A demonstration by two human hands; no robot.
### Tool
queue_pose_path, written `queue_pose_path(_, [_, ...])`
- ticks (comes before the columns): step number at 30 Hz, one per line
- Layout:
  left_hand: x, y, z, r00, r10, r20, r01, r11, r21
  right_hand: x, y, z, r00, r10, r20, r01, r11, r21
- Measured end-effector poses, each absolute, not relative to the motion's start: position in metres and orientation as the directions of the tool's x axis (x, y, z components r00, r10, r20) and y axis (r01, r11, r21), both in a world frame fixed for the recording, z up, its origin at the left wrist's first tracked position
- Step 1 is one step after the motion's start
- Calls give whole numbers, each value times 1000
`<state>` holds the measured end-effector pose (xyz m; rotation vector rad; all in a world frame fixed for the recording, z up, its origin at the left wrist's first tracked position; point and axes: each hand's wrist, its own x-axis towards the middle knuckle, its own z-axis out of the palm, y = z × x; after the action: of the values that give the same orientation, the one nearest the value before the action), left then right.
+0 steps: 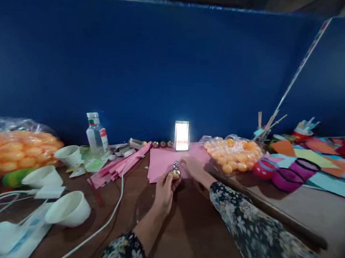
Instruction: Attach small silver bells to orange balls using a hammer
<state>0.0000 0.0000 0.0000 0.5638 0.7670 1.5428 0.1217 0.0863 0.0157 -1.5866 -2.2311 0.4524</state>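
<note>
My left hand [165,189] is closed in a pinch on a small orange ball with a shiny silver part on it [176,172], held just over the near edge of a pink paper sheet [161,161]. My right hand [194,167] rests on the same pink sheet just right of the ball, fingers curled near it; I cannot tell if it grips anything. Both arms wear dark floral sleeves.
Clear bags of orange balls sit at the far left [13,146] and right of centre [234,150]. White paper cups [68,210], a clear bottle [95,134], pink paper strips [117,166], a white cable [118,195], a glowing phone [181,136], coloured paper sheets [313,157], and red and magenta bowls [286,178] lie around.
</note>
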Motion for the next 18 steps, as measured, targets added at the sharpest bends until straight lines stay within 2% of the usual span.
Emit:
queue_pose_path(7, [1, -1, -1, -117, 990, -80, -659, -17, 752, 123, 91, 13, -330, 935, 128, 811, 350, -469])
queue_pose_path(18, [1, -2, 1, -111, 991, -81, -647, -10, 763, 124, 90, 17, -405, 883, 238, 710, 468, -526])
